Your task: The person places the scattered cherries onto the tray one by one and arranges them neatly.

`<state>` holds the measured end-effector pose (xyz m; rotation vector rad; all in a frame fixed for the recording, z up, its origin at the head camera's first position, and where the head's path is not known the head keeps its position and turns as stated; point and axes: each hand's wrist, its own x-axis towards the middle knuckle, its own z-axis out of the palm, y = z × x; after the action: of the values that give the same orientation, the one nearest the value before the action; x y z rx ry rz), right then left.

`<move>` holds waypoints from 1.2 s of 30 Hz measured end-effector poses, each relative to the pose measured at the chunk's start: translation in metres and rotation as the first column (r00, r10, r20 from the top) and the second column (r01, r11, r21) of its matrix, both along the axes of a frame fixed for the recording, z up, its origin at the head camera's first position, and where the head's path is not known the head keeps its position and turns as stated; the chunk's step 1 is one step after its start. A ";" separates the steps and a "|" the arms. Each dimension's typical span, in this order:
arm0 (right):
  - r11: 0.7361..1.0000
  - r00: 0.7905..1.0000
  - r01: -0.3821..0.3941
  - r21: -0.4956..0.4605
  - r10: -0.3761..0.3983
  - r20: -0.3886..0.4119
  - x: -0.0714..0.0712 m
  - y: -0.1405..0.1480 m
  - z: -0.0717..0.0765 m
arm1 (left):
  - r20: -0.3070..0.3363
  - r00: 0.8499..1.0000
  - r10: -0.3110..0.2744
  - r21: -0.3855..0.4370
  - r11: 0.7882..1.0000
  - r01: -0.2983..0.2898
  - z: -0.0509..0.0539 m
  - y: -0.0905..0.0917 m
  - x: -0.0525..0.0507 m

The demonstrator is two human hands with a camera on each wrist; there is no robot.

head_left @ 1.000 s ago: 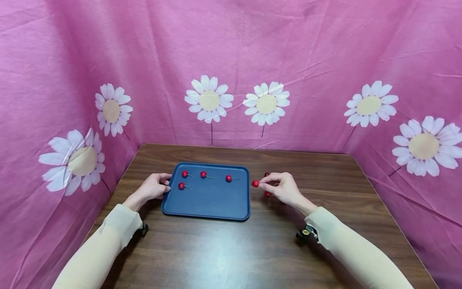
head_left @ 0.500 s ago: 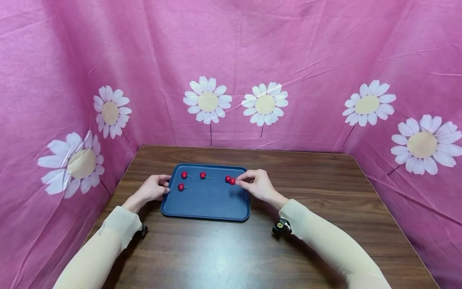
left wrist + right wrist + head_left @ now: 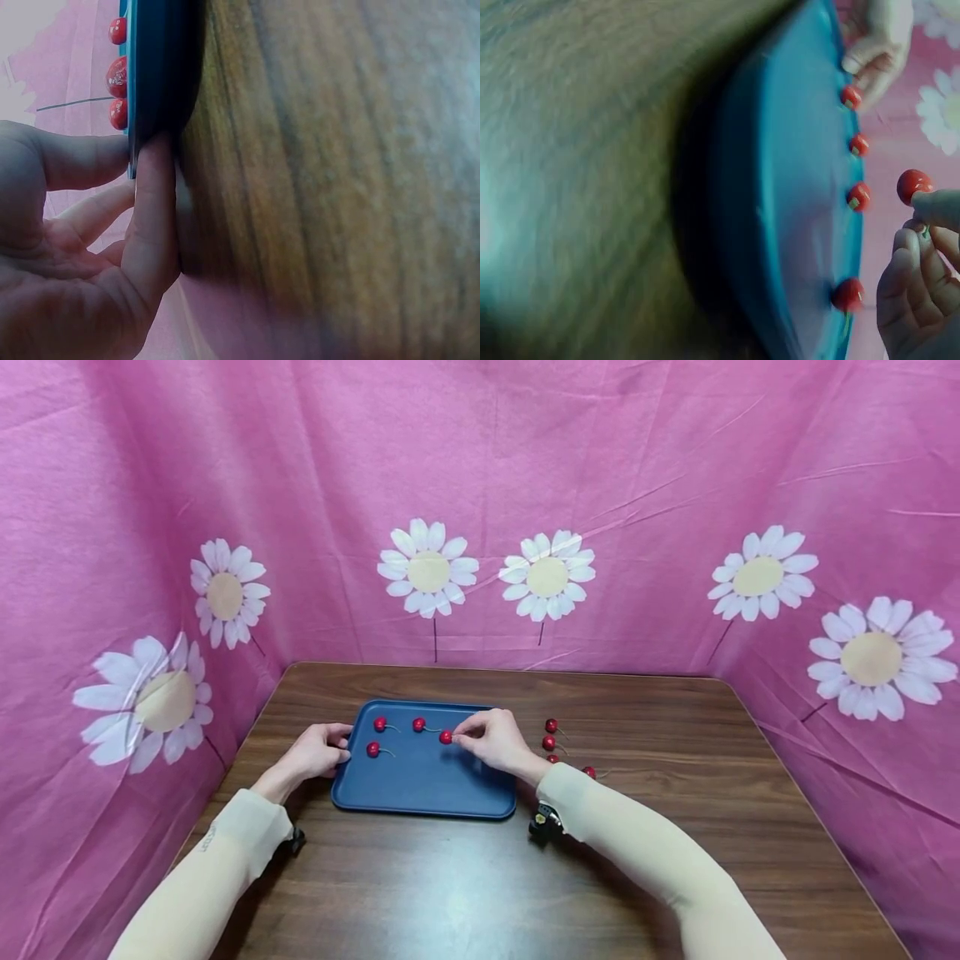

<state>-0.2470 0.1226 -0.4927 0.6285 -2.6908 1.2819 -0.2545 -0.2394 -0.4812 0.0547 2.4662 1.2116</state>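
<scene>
Pinching a red cherry (image 3: 446, 737) by what seems to be its stem, the right hand (image 3: 491, 742) holds it above the blue tray (image 3: 427, 789), not touching the surface; such a grip probably leaves most of the round fruit uncovered. The left hand (image 3: 318, 750) grasps the left rim of the tray, thumb on the upper side and a finger below (the left wrist view shows this well), I think so that the tray cannot slide on the counter (image 3: 375, 877). The tray lies toward the far left corner of the counter, where both arms reach it easily. Three cherries (image 3: 380, 724) rest in its far left part, with their stems to the right, perhaps because the picking hand works from that side. A fourth cherry (image 3: 847, 295) is also on the tray, but the right hand covers it in the head view. Beyond the tray's right edge, four loose cherries (image 3: 551, 725) lie on the counter, probably placed for a short reach; the nearest two are partly hidden by the right wrist and sleeve (image 3: 645, 839).
</scene>
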 end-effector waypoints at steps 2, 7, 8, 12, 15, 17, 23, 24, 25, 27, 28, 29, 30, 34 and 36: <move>0.999 1.000 -0.015 0.047 0.016 -0.013 0.000 -0.008 -0.002 | -0.001 1.000 -0.002 0.006 1.000 0.002 0.000 0.000 0.000; 0.994 0.999 -0.025 0.107 0.029 -0.038 -0.006 -0.022 -0.013 | -0.004 1.000 -0.005 0.010 1.000 0.005 -0.001 -0.001 0.000; 0.994 1.000 -0.020 0.108 0.022 -0.019 -0.007 -0.025 -0.012 | -0.004 1.000 -0.004 0.009 1.000 0.004 -0.001 -0.001 0.000; 0.991 0.997 -0.006 0.136 -0.004 0.077 -0.004 -0.041 -0.003 | -0.005 1.000 -0.001 0.000 1.000 0.001 -0.001 -0.001 0.000; 0.983 0.995 -0.009 0.183 -0.010 0.100 -0.002 -0.048 -0.001 | -0.007 1.000 0.001 -0.001 1.000 -0.001 0.000 -0.002 0.000; 0.973 0.995 -0.002 0.233 -0.021 0.096 -0.001 -0.052 -0.001 | -0.004 1.000 -0.002 0.004 1.000 0.002 0.000 -0.001 -0.001; 0.937 0.997 0.021 0.349 -0.045 0.063 0.001 -0.056 -0.004 | 0.000 1.000 -0.003 0.000 1.000 0.003 -0.001 0.000 -0.001; 0.936 0.997 0.020 0.351 -0.044 0.061 0.001 -0.057 -0.004 | 0.000 1.000 -0.002 -0.002 1.000 0.002 -0.001 0.000 -0.001; 0.937 0.997 0.018 0.350 -0.041 0.059 0.000 -0.057 -0.004 | -0.001 1.000 -0.001 -0.003 1.000 0.001 -0.001 0.000 -0.001; 0.938 0.998 0.013 0.346 -0.036 0.059 -0.001 -0.058 -0.005 | 0.001 1.000 0.002 -0.001 1.000 -0.002 -0.001 0.000 -0.001; 0.938 0.998 0.009 0.346 -0.031 0.059 -0.001 -0.058 -0.006 | 0.001 1.000 0.000 0.000 1.000 0.000 -0.001 0.000 -0.001; 0.938 0.998 0.004 0.347 -0.026 0.059 -0.002 -0.058 -0.006 | 0.002 1.000 -0.001 0.001 1.000 0.001 -0.001 0.000 -0.002; 0.938 0.998 -0.001 0.346 -0.021 0.059 -0.002 -0.058 -0.007 | 0.004 1.000 0.000 0.003 1.000 0.000 -0.001 -0.001 -0.002; 0.933 0.999 -0.019 0.359 0.004 0.044 -0.004 -0.059 -0.008 | 0.010 1.000 0.002 0.005 1.000 -0.002 -0.001 -0.001 -0.003; 0.929 0.999 -0.023 0.370 0.012 0.033 -0.004 -0.059 -0.009 | 0.011 1.000 0.002 0.004 1.000 -0.002 -0.001 -0.001 -0.003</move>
<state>-0.2509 0.0637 -0.5013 0.6727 -2.9852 0.7891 -0.2570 -0.2400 -0.4822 0.0465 2.4551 1.2149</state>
